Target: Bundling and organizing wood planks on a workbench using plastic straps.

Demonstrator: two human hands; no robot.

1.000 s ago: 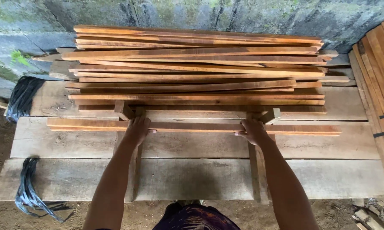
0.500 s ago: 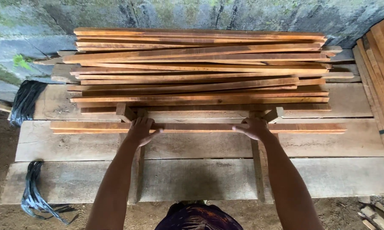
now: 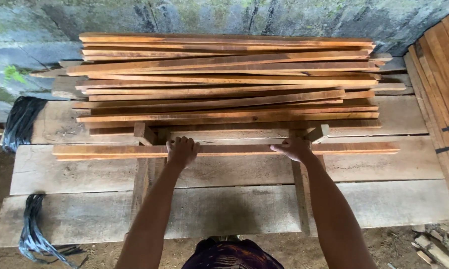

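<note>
A long thin wooden slat lies across two wooden cross supports on a bench of wide grey planks. My left hand curls its fingers over the slat left of its middle. My right hand grips the same slat right of its middle. Just beyond the slat sits a loose pile of similar reddish-brown slats, stacked roughly parallel and reaching toward the wall.
A mossy concrete wall runs behind the pile. Bundled boards tied with black straps lean at the right. Black plastic strapping hangs at the bench's left edge, one bunch high and one low. Rubble lies on the dirt floor.
My left hand has slid to the right along the slat and closed its fingers over it. The right hand stays at nearly the same spot on the slat.
</note>
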